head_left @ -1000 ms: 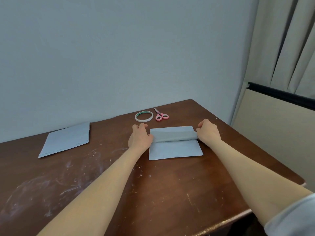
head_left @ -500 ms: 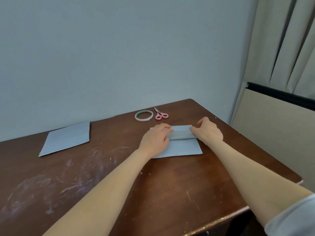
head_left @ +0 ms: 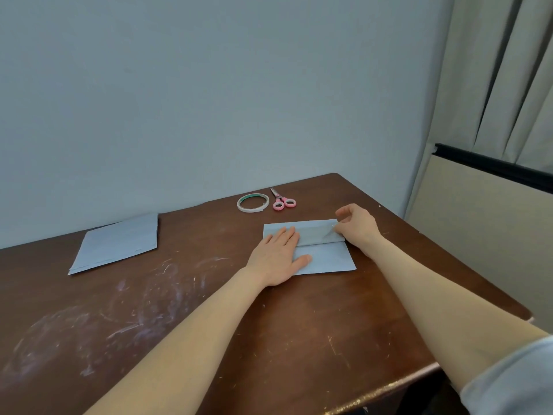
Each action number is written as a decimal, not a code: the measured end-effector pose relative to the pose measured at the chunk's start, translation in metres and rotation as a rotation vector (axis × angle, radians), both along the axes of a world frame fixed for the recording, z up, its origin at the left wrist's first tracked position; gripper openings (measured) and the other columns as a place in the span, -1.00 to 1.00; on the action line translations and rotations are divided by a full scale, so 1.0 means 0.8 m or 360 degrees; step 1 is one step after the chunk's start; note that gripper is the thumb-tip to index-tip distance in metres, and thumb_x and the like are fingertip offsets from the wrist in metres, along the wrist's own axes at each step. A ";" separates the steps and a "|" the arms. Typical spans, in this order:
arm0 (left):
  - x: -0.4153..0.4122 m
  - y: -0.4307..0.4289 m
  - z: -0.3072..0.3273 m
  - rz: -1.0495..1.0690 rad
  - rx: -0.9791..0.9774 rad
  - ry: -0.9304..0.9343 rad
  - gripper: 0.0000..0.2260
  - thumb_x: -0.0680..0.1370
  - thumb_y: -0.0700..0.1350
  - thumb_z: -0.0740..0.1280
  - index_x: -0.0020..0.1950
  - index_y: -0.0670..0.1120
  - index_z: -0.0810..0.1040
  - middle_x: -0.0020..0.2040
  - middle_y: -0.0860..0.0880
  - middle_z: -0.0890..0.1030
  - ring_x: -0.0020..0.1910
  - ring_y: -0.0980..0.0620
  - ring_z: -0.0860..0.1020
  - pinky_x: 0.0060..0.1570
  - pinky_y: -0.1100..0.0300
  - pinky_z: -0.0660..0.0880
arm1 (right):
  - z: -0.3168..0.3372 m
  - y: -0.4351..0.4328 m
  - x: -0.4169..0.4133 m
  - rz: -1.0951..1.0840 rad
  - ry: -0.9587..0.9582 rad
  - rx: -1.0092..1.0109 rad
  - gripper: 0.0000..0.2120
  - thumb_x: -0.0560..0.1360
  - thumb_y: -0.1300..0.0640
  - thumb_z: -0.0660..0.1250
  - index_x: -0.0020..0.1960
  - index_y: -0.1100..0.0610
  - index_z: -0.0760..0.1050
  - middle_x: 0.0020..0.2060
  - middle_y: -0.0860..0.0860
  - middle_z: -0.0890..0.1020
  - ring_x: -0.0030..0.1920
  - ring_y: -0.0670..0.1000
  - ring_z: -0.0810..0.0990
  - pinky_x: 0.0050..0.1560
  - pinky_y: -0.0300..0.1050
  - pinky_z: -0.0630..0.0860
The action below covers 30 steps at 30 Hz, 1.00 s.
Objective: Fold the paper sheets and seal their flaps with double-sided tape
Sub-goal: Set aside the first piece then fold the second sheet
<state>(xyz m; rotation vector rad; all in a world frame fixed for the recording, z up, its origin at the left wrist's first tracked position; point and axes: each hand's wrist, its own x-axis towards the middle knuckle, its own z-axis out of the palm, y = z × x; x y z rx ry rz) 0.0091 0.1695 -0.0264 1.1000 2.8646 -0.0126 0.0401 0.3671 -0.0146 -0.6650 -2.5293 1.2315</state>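
Observation:
A pale blue paper sheet (head_left: 326, 259) lies on the brown table with its far flap (head_left: 314, 233) folded toward me and lying flat. My left hand (head_left: 278, 259) presses flat on the sheet's left part, fingers straight over the flap's left end. My right hand (head_left: 357, 224) sits at the flap's right end, its fingertips curled and pinching the flap's corner. A stack of more blue sheets (head_left: 116, 242) lies at the left. A roll of double-sided tape (head_left: 253, 202) rests near the wall.
Pink-handled scissors (head_left: 282, 201) lie right of the tape roll. The table (head_left: 209, 324) is scuffed with white marks at the left; its right edge runs close to my right arm. A wall stands behind, a curtain at the far right.
The rolled-over flap has been laid down flat. My left hand slid from the sheet's left edge onto the sheet and flattened. My right hand stayed at the flap's right end.

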 end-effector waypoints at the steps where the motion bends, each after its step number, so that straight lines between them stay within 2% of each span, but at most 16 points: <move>1: 0.000 0.000 0.000 0.0020 -0.0005 0.0042 -0.36 0.61 0.25 -0.03 0.57 -0.10 -0.03 0.59 -0.03 -0.06 0.56 0.03 -0.09 0.53 0.06 -0.08 | -0.001 -0.001 -0.002 -0.0020 -0.0012 0.0039 -0.65 0.49 0.24 0.31 0.26 0.08 0.43 0.15 0.05 0.57 0.05 0.02 0.51 -0.04 -0.14 0.43; 6: 0.002 0.004 0.002 -0.0018 0.0027 0.0221 -0.34 0.61 0.23 0.00 0.57 -0.12 -0.04 0.59 -0.04 -0.07 0.56 0.02 -0.10 0.53 0.06 -0.10 | -0.006 -0.008 -0.007 -0.0104 -0.0198 0.0212 -0.67 0.52 0.13 0.29 0.28 0.01 0.40 0.14 0.02 0.56 0.01 0.03 0.50 -0.09 -0.09 0.44; 10: 0.005 0.013 0.002 -0.0212 -0.0022 0.0069 -0.42 0.63 0.19 -0.05 0.58 0.00 -0.11 0.58 0.03 -0.11 0.56 0.08 -0.14 0.53 0.07 -0.17 | -0.008 -0.010 -0.009 -0.0130 -0.0240 0.0243 -0.69 0.53 0.10 0.28 0.27 0.00 0.40 0.13 0.02 0.56 0.07 0.07 0.53 -0.07 -0.09 0.45; 13: 0.004 0.015 -0.003 -0.0202 -0.0020 -0.0053 -0.44 0.63 0.21 -0.08 0.57 0.05 -0.12 0.58 0.05 -0.13 0.56 0.08 -0.15 0.52 0.06 -0.19 | -0.009 -0.009 -0.008 -0.0134 -0.0230 0.0251 -0.72 0.54 0.13 0.26 0.25 0.03 0.40 0.11 0.03 0.56 0.02 0.05 0.52 -0.09 -0.09 0.45; 16: 0.001 0.015 -0.005 -0.0209 -0.0045 -0.0053 -0.45 0.63 0.21 -0.09 0.57 0.08 -0.13 0.58 0.04 -0.14 0.56 0.06 -0.15 0.52 0.04 -0.18 | -0.010 -0.009 -0.006 -0.0168 -0.0229 0.0262 -0.74 0.55 0.17 0.24 0.23 0.04 0.39 0.09 0.06 0.56 0.01 0.07 0.53 -0.10 -0.08 0.48; 19: 0.000 0.017 -0.003 -0.0212 -0.0075 -0.0066 -0.46 0.63 0.21 -0.09 0.57 0.09 -0.14 0.58 0.03 -0.15 0.56 0.05 -0.15 0.52 0.02 -0.17 | -0.008 -0.014 0.000 -0.0187 -0.0141 0.0486 -0.74 0.57 0.23 0.18 0.23 0.04 0.41 0.14 0.05 0.52 0.07 0.07 0.49 -0.08 -0.07 0.44; 22: -0.002 0.017 -0.003 -0.0213 -0.0057 -0.0089 -0.46 0.63 0.21 -0.08 0.57 0.09 -0.12 0.58 0.02 -0.14 0.56 0.06 -0.15 0.52 0.01 -0.16 | -0.002 -0.030 0.007 0.0026 0.0111 0.0828 -0.71 0.57 0.23 0.14 0.21 0.06 0.50 0.19 0.02 0.48 0.22 0.05 0.43 0.04 -0.08 0.41; 25: -0.004 0.016 -0.008 -0.0249 0.0004 -0.0061 -0.47 0.63 0.21 -0.09 0.57 0.08 -0.03 0.59 0.02 -0.06 0.56 0.05 -0.09 0.52 -0.02 -0.09 | -0.009 -0.054 0.014 0.0421 0.0055 0.0895 -0.67 0.57 0.18 0.10 0.24 0.04 0.53 0.23 -0.01 0.53 0.23 0.06 0.48 0.16 -0.05 0.44; 28: -0.001 0.017 -0.008 -0.0236 0.0001 -0.0039 -0.47 0.64 0.17 -0.11 0.57 0.01 0.00 0.59 0.01 -0.02 0.56 0.06 -0.06 0.51 0.01 -0.05 | -0.025 -0.063 0.030 0.0655 -0.0119 0.0937 -0.60 0.65 0.08 0.00 0.46 0.02 0.33 0.44 -0.05 0.37 0.40 0.02 0.38 0.33 -0.05 0.34; 30: 0.005 0.017 -0.005 -0.0204 -0.0032 -0.0045 -0.47 0.64 0.16 -0.12 0.58 -0.02 -0.04 0.59 0.00 -0.06 0.56 0.06 -0.10 0.52 0.02 -0.10 | -0.026 -0.062 0.039 0.0671 -0.0131 0.0960 -0.59 0.67 0.00 -0.04 0.47 0.03 0.27 0.45 -0.06 0.34 0.43 0.02 0.34 0.35 -0.05 0.32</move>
